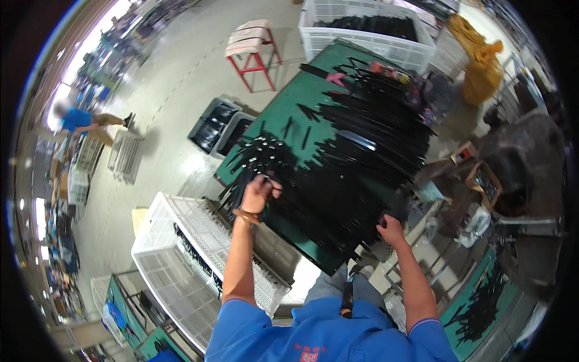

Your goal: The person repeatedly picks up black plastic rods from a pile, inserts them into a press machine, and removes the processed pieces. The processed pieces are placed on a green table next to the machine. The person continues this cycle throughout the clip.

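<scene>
Long thin black strips point(325, 205) lie heaped over much of the green table point(319, 54) in front of me. At the left part of the heap, my left hand point(258, 194) has its fingers curled in on a black strip, among strip ends with pale glints. A brown band point(247, 216) circles that wrist. My right hand point(392, 230) is by the near right edge of the heap, its fingers closed; a small dark thing shows at the fingertips, too unclear to name. The two hands are well apart.
White plastic crates point(181, 265) stand at the near left; another white crate point(368, 39) with black pieces is behind the table. Grey bins point(217, 127) and a red-legged stool point(253, 51) are on the left floor. Dark machinery point(512, 175) stands at the right.
</scene>
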Available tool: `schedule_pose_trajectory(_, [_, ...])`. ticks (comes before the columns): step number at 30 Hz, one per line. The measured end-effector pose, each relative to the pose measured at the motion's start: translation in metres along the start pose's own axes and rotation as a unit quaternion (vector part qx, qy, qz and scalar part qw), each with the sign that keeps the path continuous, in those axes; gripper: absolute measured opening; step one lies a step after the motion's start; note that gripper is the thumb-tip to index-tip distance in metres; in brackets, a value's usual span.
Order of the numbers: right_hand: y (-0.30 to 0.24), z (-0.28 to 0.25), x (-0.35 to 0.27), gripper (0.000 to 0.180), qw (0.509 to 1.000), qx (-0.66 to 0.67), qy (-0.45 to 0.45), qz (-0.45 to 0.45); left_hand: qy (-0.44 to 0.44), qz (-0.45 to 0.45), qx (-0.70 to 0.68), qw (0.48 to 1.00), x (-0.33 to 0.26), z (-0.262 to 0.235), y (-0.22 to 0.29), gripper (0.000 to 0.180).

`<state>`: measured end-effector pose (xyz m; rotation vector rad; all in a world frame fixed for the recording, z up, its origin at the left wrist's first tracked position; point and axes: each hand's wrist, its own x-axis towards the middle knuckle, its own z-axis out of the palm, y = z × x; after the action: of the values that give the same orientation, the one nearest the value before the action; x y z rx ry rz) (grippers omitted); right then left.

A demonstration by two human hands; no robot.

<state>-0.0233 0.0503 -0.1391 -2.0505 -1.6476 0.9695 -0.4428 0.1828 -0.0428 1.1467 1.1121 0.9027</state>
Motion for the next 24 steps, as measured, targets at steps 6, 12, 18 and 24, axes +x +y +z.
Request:
schedule_pose_trajectory(6, [0.018,-0.014,-0.012,0.024,0.996,0.062,0.069,0.011,0.23,0.065,0.604,0.76,0.071,-0.042,-0.041,0.04])
schedule_pose_trajectory(12, [0.022,-0.019,-0.01,0.02,0.982,0.145,0.116,0.023,0.273,0.045,0.625,0.73,0.086,-0.049,-0.081,0.046])
schedule_pose_trajectory(18, [0.026,-0.028,-0.011,0.014,0.902,0.419,0.029,0.1,0.289,0.138,0.618,0.718,0.065,-0.004,-0.055,0.043])
schedule_pose_trajectory(24, [0.01,-0.058,-0.051,0.012,0.826,0.544,-0.018,0.143,-0.099,0.293,0.579,0.754,-0.021,0.221,0.01,0.057])
